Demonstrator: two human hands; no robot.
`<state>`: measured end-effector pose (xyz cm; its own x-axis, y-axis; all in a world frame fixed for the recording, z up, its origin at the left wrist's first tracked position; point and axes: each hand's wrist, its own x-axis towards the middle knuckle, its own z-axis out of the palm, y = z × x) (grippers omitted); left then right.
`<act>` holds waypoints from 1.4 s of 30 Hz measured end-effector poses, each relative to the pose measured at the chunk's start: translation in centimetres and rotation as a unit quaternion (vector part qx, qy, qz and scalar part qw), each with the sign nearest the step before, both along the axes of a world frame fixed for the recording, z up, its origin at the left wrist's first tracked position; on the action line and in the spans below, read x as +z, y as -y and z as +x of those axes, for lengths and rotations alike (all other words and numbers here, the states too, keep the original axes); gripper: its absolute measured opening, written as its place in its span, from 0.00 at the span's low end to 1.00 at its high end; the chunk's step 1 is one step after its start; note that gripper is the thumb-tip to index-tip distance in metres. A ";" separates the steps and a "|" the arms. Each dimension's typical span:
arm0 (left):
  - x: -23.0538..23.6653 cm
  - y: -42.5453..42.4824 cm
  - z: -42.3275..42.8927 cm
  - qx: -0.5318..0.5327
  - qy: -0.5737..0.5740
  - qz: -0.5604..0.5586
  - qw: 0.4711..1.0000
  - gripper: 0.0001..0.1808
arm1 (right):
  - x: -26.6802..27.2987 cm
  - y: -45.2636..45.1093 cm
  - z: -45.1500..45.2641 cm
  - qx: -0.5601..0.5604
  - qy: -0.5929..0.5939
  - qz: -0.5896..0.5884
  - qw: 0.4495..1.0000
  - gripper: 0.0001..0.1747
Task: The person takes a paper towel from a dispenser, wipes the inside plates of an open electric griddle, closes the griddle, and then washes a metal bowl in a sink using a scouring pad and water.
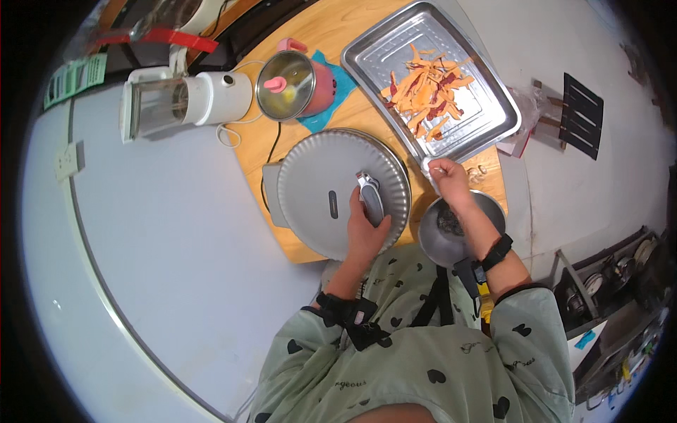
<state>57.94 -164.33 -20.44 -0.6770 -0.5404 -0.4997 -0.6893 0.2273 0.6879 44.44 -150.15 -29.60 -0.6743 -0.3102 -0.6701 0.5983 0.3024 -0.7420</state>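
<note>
My left hand [365,227] is around the handle [372,203] of a round grey electric baking pan, its thumb and fingers on either side. The pan's ribbed lid [312,185] is down. My right hand [449,177] pinches a crumpled white tissue or cloth [429,172] beside the near corner of a metal tray [391,124]. Orange and dark red peel-like strips [431,95] are heaped in that tray. Under my right forearm is a grey pan [436,240] with a dark scouring pad [449,219] inside; the forearm covers part of it.
A pink electric pot [317,87] with a glass lid stands on a teal cloth [344,79]. Beside it lies a white blender [222,98] with a cord. Small pale pieces [476,173] rest near the edge of the wooden table [301,248]. A rack [587,285] holds cookware at right.
</note>
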 end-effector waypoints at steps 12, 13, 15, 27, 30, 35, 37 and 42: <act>-2.1 0.7 2.3 0.104 -0.045 -0.021 0.993 0.38 | -1.8 3.7 6.2 0.065 -0.119 0.010 0.991 0.13; -1.8 1.1 2.5 0.099 -0.039 -0.022 0.994 0.38 | -1.8 4.2 6.7 0.084 -0.115 -0.009 0.990 0.13; -1.1 2.2 2.7 0.148 -0.014 -0.005 0.989 0.37 | -2.1 5.4 7.5 0.075 -0.087 -0.017 0.993 0.13; -2.5 3.6 3.6 0.144 -0.010 -0.079 0.986 0.25 | -8.1 12.0 5.8 0.041 0.010 -0.103 0.994 0.08; -2.8 3.8 4.2 0.142 -0.017 -0.067 0.987 0.25 | -8.7 12.6 3.9 0.128 0.087 -0.129 0.980 0.17; -2.6 3.6 4.1 0.175 -0.020 -0.031 0.984 0.26 | -9.5 11.0 3.9 0.267 0.206 -0.097 0.937 0.13; -2.4 3.8 4.0 0.167 -0.020 -0.025 0.985 0.27 | -10.2 11.3 3.2 0.292 0.307 -0.172 0.889 0.14; -2.6 3.7 4.0 0.149 -0.021 -0.055 0.987 0.27 | -11.0 10.8 3.6 0.292 0.317 -0.284 0.857 0.14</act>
<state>61.89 -168.04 -23.09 -0.4983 -0.7686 -0.4012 -0.7084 0.0941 0.6995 48.06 -160.95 -40.61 0.1502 -0.8679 -0.4735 0.8051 0.3853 -0.4509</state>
